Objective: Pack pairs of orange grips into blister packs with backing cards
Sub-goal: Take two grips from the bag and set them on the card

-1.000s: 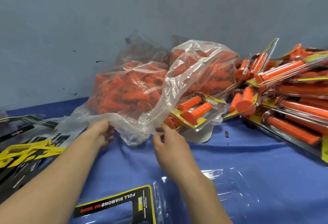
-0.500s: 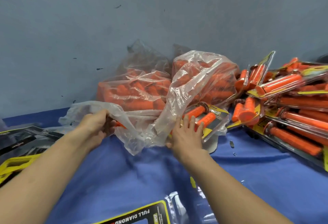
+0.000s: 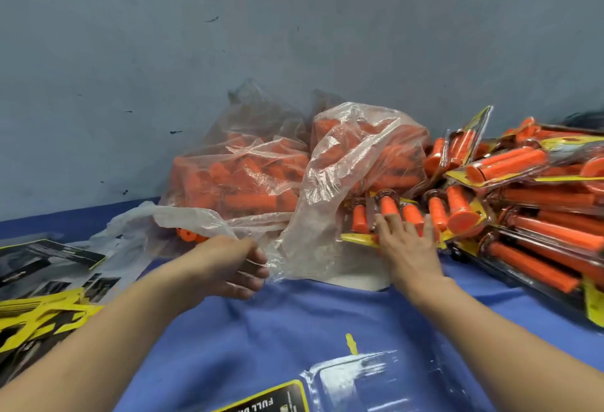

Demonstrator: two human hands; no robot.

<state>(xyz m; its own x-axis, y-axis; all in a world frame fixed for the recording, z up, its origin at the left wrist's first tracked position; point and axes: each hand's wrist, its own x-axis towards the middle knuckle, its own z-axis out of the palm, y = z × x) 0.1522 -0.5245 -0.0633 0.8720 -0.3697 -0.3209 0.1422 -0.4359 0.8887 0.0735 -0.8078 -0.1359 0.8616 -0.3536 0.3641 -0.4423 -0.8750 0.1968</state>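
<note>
Two clear plastic bags of loose orange grips stand at the back, the left bag (image 3: 235,179) and the right bag (image 3: 369,150). My left hand (image 3: 232,264) grips the loose film at the left bag's mouth, where one orange grip (image 3: 188,235) peeks out. With straight, spread fingers, my right hand (image 3: 407,245) rests on a packed blister pack (image 3: 387,210) holding two orange grips on a yellow card. An empty clear blister (image 3: 376,379) and a black-and-yellow backing card (image 3: 274,398) lie at the near edge.
A tall pile of packed blister packs (image 3: 539,215) fills the right side of the blue cloth (image 3: 294,330). Stacked backing cards (image 3: 39,307) lie at the left. A grey wall (image 3: 294,52) closes off the back.
My right hand left the bag's film and moved right onto the packed blister pack. My left hand slid right along the bag's edge. The view tilted upward.
</note>
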